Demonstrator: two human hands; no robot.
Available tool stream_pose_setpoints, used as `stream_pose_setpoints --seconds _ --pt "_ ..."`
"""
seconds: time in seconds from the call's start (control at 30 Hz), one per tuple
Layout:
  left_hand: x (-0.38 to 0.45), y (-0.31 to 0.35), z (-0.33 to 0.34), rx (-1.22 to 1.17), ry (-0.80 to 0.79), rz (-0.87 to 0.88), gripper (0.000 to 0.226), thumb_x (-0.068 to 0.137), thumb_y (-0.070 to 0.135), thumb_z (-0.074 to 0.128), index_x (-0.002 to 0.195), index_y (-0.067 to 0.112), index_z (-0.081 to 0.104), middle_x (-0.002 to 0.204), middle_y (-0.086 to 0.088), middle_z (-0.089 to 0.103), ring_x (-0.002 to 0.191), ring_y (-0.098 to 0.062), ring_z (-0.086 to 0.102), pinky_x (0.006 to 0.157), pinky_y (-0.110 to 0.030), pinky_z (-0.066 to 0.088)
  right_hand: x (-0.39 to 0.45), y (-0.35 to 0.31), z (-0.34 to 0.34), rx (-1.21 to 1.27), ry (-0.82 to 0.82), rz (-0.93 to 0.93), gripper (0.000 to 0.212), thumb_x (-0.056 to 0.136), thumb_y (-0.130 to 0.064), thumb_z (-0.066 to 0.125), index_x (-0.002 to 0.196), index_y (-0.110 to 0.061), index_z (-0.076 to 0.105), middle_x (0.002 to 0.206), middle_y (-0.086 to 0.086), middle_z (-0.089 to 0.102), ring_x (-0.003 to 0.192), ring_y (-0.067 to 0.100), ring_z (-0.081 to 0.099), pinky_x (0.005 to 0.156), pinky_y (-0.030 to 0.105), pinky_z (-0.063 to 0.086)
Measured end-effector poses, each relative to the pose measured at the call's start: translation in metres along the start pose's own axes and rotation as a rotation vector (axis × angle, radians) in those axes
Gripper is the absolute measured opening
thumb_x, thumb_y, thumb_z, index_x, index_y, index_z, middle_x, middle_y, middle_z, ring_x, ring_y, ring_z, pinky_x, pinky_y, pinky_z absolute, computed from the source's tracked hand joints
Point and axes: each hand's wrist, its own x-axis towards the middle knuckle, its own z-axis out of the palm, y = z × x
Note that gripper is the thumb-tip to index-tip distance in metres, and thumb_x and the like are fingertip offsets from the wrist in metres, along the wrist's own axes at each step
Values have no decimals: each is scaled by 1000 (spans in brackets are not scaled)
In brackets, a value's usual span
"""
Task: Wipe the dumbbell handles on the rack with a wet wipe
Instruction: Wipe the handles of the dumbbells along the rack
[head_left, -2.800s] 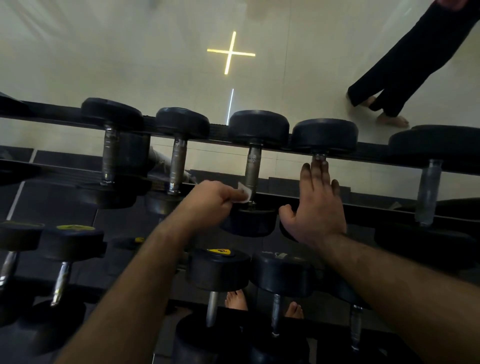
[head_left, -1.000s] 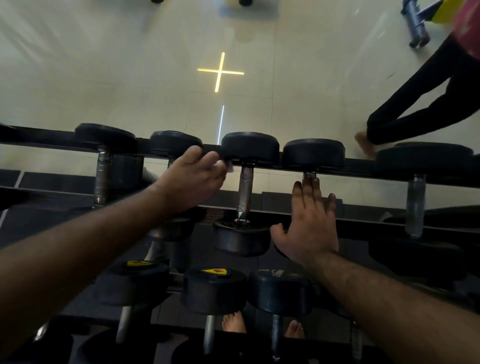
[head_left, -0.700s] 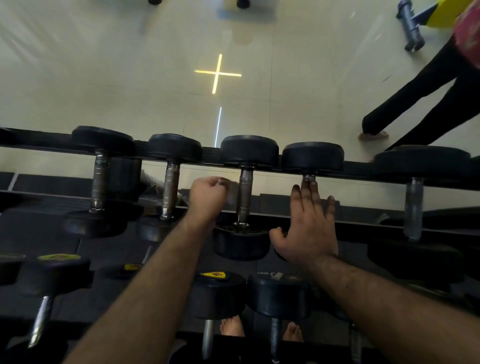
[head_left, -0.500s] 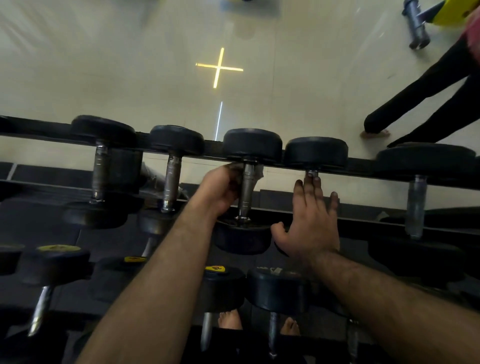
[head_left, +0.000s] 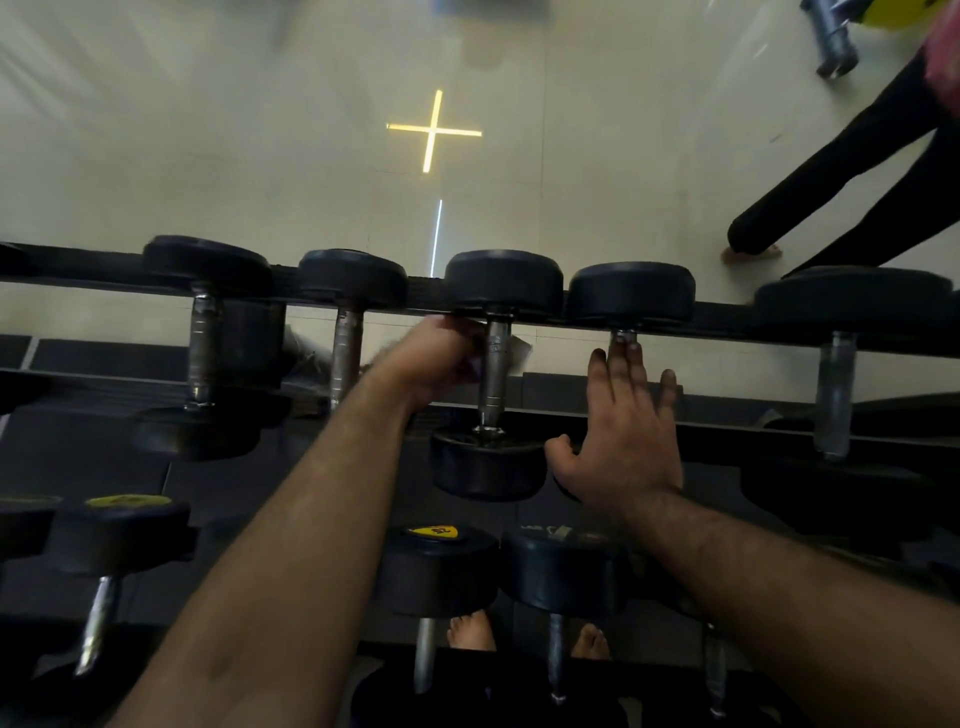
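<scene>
Left hand (head_left: 439, 358): has moved up the third dumbbell handle (head_left: 496, 379) on the rack's (head_left: 727, 317) top tier since 0.5 s ago; grip curled round the handle's upper end with the wet wipe (head_left: 519, 351), a white corner showing right of the bar. Right hand (head_left: 623, 441): unchanged, grip wide, flat on the fourth dumbbell (head_left: 631, 293).

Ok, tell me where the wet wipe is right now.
In the head view, centre frame: the wipe is in the left hand, wrapped round the upper part of the third dumbbell handle on the top rack row, just left of the flat right hand.
</scene>
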Motion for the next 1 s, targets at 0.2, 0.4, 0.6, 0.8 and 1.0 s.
stream_pose_setpoints --seconds 0.2,0.4,0.6,0.8,1.0 --pt "1 -11 -14 197 -248 -51 26 93 -14 52 92 -3 75 83 -20 72 74 -25 69 71 -36 61 1 0 0 -10 -11 2 107 81 -61 44 169 -5 19 179 16 2 166 28 -9 132 62 -1" --pt "-24 -3 -42 388 -244 -152 21 101 -8 54 100 -1 73 89 -19 75 79 -26 75 68 -35 66 1 0 1 -14 -23 3 108 81 -62 41 169 -5 18 179 16 2 166 29 -9 132 61 -3" --pt "-5 0 -12 85 239 26 29 93 -13 53 100 4 76 82 -12 75 78 -24 70 64 -33 62 0 -2 0 -23 -35 7 109 81 -63 39 170 -5 15 179 16 -3 166 29 -12 132 60 -3" --pt "-8 -25 16 -336 -48 -17 27 98 -11 50 101 0 74 99 -19 74 94 -34 71 84 -39 59 3 -1 0 -22 -30 8 109 80 -64 39 170 -5 15 179 16 -2 166 29 -11 132 60 -2" --pt "-37 -7 -17 763 -24 107 34 90 -5 55 100 14 81 95 -5 78 91 -20 73 85 -40 61 1 -2 1 -13 -7 11 110 81 -64 41 170 -5 15 179 16 0 166 31 -8 132 61 1"
